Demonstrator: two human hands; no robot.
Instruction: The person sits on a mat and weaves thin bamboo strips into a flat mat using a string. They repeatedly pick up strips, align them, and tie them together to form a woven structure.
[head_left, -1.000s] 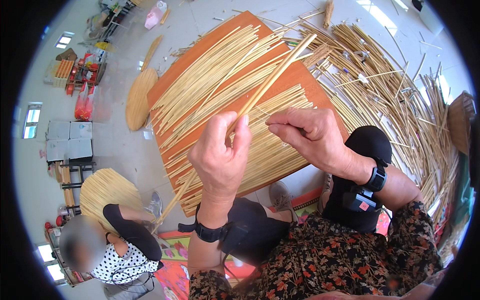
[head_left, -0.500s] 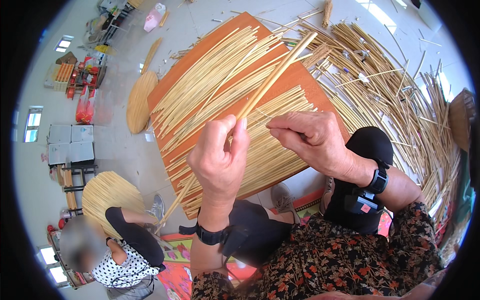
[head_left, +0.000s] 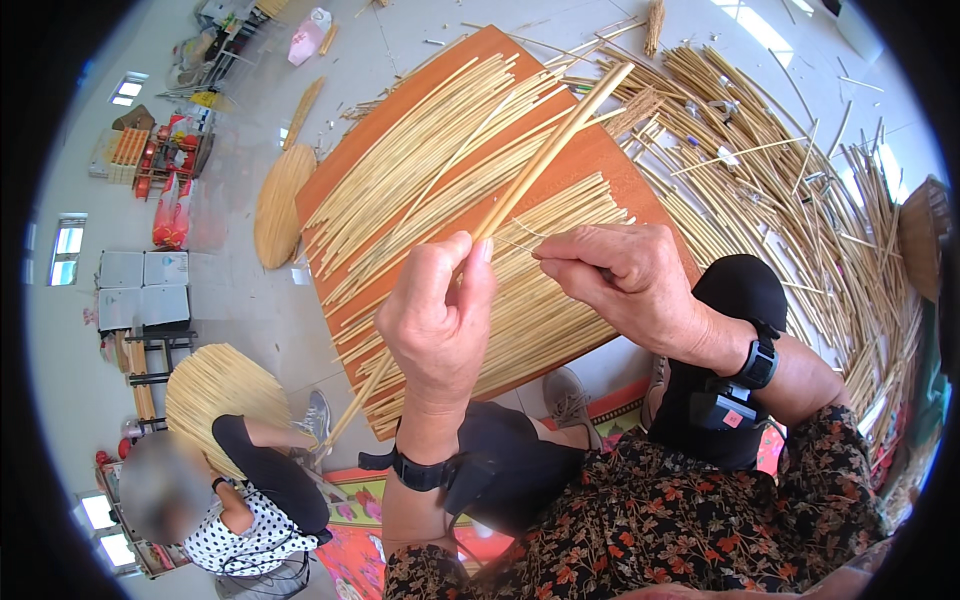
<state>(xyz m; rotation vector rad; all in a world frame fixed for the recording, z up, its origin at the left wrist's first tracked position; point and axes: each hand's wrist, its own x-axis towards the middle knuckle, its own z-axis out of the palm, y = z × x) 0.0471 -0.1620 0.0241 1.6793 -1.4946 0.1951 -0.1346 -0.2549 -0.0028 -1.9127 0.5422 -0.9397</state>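
My left hand is closed round a pair of long pale reed stalks that slant from lower left to upper right. To its right, my right hand pinches a thin strand that runs to the stalks just above my left thumb. Both hands are held over an orange-brown board bearing rows of straight straw-coloured stalks, some partly hidden behind my hands and the held stalks.
A co-worker sits at lower left by a round reed mat. Loose stalks cover the right floor beside a basket. An oval board, metal boxes and shelving items lie at left. My knees flank the board's near edge.
Both hands and the held stalks stay nearly in place, with only a very slight shift of the stalks and the view. The grips look the same.
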